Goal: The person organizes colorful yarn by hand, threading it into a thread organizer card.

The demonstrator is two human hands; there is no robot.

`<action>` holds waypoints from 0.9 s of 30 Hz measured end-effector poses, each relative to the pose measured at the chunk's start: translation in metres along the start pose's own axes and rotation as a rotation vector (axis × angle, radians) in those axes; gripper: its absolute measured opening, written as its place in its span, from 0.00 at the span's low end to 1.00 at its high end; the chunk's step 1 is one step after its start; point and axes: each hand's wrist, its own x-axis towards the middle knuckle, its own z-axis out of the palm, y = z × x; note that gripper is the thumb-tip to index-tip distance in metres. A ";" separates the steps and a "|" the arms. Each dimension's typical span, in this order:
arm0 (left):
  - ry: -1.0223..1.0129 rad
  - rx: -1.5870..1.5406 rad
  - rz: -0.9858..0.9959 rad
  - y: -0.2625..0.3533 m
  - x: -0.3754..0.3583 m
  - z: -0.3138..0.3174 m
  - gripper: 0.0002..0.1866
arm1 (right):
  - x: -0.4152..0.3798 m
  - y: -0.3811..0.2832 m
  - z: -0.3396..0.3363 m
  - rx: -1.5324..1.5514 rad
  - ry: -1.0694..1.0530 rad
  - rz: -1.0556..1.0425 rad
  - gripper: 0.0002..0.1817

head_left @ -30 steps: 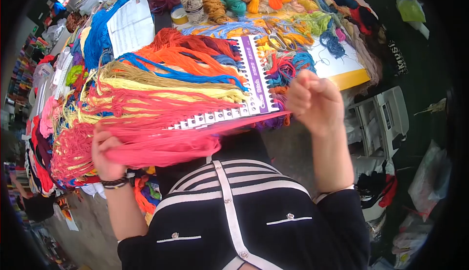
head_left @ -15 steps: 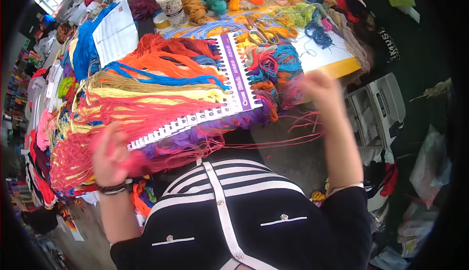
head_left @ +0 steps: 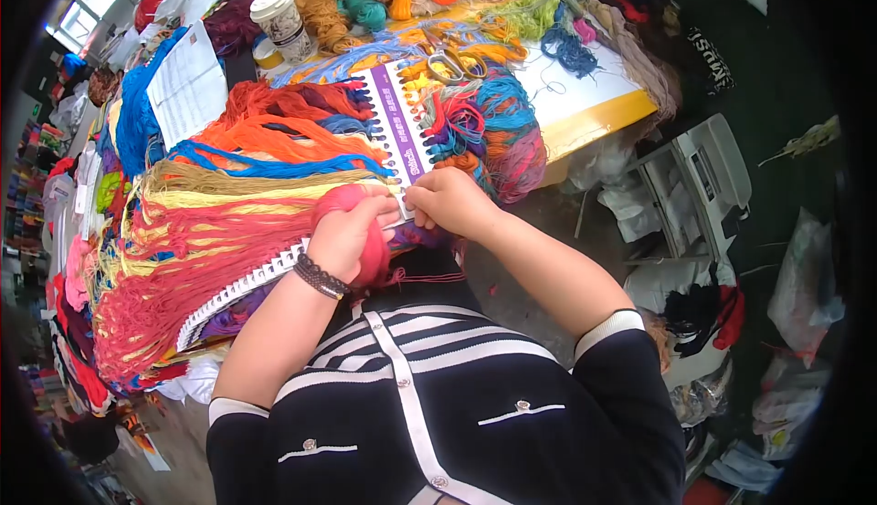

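- Left hand (head_left: 352, 231) clasping a hank of glossy pink thread (head_left: 374, 257), right by the near end of the white, purple-striped, notched card (head_left: 395, 120)!
- Right hand (head_left: 449, 202) bunched closed at that end, its catch hidden!
- Thread bundles (head_left: 265, 163) fan left; metal scissors (head_left: 447, 68) lie beyond, right of the card's far end.

Cup (head_left: 281, 28): I see one, eleven o'clock
Scissors (head_left: 461, 65): one pair, twelve
Printed sheet (head_left: 187, 89): one, ten
Purple-striped card (head_left: 397, 120): one
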 end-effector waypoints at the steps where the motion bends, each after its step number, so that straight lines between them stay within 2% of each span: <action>1: 0.005 -0.059 0.068 -0.003 0.002 0.004 0.13 | 0.001 0.001 0.000 0.050 -0.001 0.015 0.15; 2: -0.043 -0.161 0.107 -0.015 0.013 0.001 0.09 | 0.003 0.001 -0.001 0.099 -0.002 0.028 0.15; 4: -0.021 -0.081 0.139 -0.019 0.022 0.005 0.07 | 0.004 0.000 -0.004 0.137 -0.009 0.071 0.14; 5: 0.088 -0.024 0.136 -0.022 0.024 0.009 0.07 | 0.005 -0.001 -0.006 0.174 -0.018 0.110 0.14; 9: 0.092 0.161 0.189 -0.025 0.033 0.005 0.08 | 0.008 -0.003 -0.007 0.214 -0.042 0.154 0.14; 11: 0.130 0.216 0.167 -0.026 0.035 0.008 0.10 | 0.005 -0.011 -0.006 -0.057 -0.026 0.074 0.15; 12: 0.131 0.216 0.164 -0.026 0.035 0.008 0.10 | 0.003 -0.015 -0.005 -0.056 -0.028 0.076 0.15; 14: 0.130 0.302 0.141 -0.026 0.035 0.007 0.11 | -0.001 -0.020 -0.002 -0.396 0.047 -0.108 0.16; 15: 0.133 0.302 0.142 -0.023 0.032 0.007 0.11 | -0.001 -0.018 -0.003 -0.395 0.045 -0.109 0.16; 17: 0.121 0.388 0.227 -0.016 0.024 0.005 0.10 | -0.002 -0.011 -0.007 0.075 -0.082 0.064 0.13; 18: 0.124 0.554 0.379 -0.013 0.023 -0.002 0.09 | -0.002 -0.006 -0.008 0.173 -0.069 0.043 0.11; 20: 0.047 0.169 0.400 -0.014 0.015 -0.005 0.11 | -0.001 0.000 -0.012 0.263 -0.085 0.017 0.08; 21: -0.011 -0.079 0.335 -0.009 0.010 -0.001 0.14 | -0.001 0.004 -0.009 0.269 -0.083 0.019 0.08; 22: -0.012 -0.074 0.332 -0.008 0.008 0.000 0.14 | 0.000 0.010 -0.006 0.303 -0.068 0.011 0.08; 24: -0.096 -0.276 0.232 -0.003 0.008 0.004 0.18 | 0.000 0.009 -0.004 0.333 -0.049 -0.010 0.08; 27: -0.129 -0.180 0.200 -0.007 0.010 0.004 0.24 | -0.006 0.001 -0.005 0.516 -0.040 0.038 0.08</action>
